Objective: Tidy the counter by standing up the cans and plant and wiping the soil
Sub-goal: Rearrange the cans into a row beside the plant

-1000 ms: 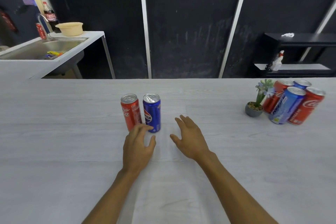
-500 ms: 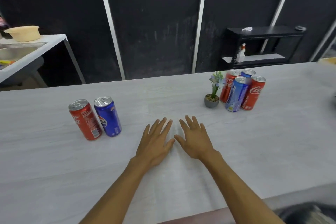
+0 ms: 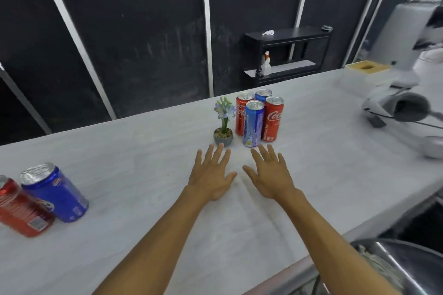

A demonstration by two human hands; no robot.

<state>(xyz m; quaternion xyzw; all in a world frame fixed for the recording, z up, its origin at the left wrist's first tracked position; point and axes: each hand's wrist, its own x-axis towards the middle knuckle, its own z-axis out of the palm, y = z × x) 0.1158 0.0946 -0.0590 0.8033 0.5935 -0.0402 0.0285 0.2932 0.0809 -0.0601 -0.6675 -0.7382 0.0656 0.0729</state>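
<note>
Cans: six, all upright on the desk [image 3: 134, 146].
- Group of four at 12 o'clock from the right hand [image 3: 271, 176]: front blue can [image 3: 253, 124], right red can [image 3: 273, 118], left red can [image 3: 241, 115], rear blue can [image 3: 263, 95], packed close together.
- Pair at 9 o'clock, well apart from the hands: dark blue can [image 3: 55, 195] just beside edge red can [image 3: 21, 209], which the frame cuts off.

Plant: one. The plant [image 3: 223, 135] stands upright in a grey pot at 12 o'clock from the left hand [image 3: 211, 176], just beside the left red can.

Hands: two, palms down, side by side. Fingers [image 3: 217, 155] are straight, spread wide and hold nothing. Contact with the desk: cannot tell.

In the way: the front blue can stands between the right hand and the rear cans.

Surroundings: blurred white device [image 3: 395, 109] on the desk at 2 o'clock. Yellow-topped box [image 3: 366, 68] beyond it. Black shelf [image 3: 287, 38] behind the desk at 12 o'clock, with a spray bottle [image 3: 265, 66] on it.
</note>
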